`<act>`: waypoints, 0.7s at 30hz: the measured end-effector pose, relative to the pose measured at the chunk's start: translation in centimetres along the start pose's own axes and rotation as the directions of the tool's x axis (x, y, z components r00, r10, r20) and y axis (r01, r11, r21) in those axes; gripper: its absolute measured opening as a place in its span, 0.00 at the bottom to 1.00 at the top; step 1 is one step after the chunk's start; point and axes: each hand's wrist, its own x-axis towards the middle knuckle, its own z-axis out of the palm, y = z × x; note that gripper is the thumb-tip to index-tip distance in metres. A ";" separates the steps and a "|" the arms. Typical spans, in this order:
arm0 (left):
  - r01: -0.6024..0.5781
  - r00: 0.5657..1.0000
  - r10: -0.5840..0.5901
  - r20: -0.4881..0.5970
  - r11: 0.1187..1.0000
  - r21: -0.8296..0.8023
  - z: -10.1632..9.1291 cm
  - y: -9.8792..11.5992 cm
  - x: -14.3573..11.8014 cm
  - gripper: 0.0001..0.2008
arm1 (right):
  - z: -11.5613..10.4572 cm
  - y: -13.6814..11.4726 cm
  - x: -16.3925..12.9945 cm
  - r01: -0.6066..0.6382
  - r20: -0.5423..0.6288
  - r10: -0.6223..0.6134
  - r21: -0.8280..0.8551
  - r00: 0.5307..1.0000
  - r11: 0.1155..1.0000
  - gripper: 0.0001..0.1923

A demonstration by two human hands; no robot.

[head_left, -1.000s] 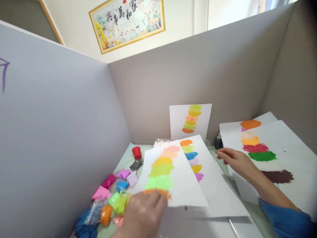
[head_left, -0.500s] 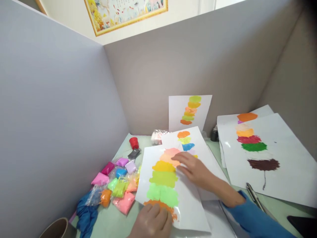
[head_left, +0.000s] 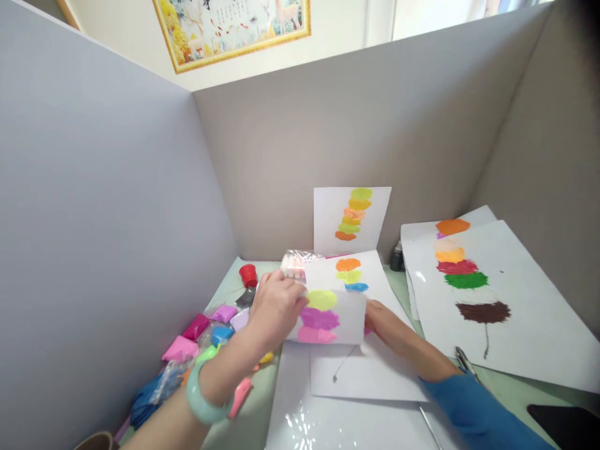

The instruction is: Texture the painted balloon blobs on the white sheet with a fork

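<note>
Two hands of mine meet on one sheet of paper point(head_left: 328, 315) daubed with a yellow-green, a purple and a pink blob. My left hand point(head_left: 276, 306) grips its left edge, fingers curled over the paper, a pale green bangle point(head_left: 202, 400) on the wrist. My right hand point(head_left: 382, 322) is at the sheet's right edge, with the blue sleeve point(head_left: 473, 412) behind it; most of its fingers are hidden by the paper, so I cannot tell how firmly they close on it. The sheet is lifted off the green table point(head_left: 262, 412) and stands tilted toward me.

Just behind that sheet lies another white sheet point(head_left: 370, 369) with orange, green and blue blobs showing above the held one's top edge. Farther behind, a third painted sheet point(head_left: 351, 215) leans upright against the grey partition point(head_left: 328, 125). To the right of the held sheet, a large sheet point(head_left: 515, 312) with orange, red, green and brown patches rests slanted against the side wall. To its left, small bags of coloured clay point(head_left: 197, 337) are heaped on the table, with a red cap point(head_left: 248, 275) beyond them.
</note>
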 end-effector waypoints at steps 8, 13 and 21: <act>0.203 0.878 -0.115 0.465 0.968 -0.145 7.7 -5.7 6.1 0.09 | -1.1 2.0 0.9 -0.044 -0.082 0.039 -0.068 0.996 0.997 0.21; 0.325 0.812 -0.162 0.561 0.924 -0.204 9.7 -6.6 5.8 0.08 | -0.5 3.5 1.3 -0.055 -0.129 0.029 -0.201 0.991 0.978 0.19; 0.289 0.857 -0.121 0.500 0.917 -0.273 8.4 -7.1 6.3 0.11 | -0.5 2.4 0.7 -0.074 -0.167 0.027 -0.284 0.986 0.956 0.23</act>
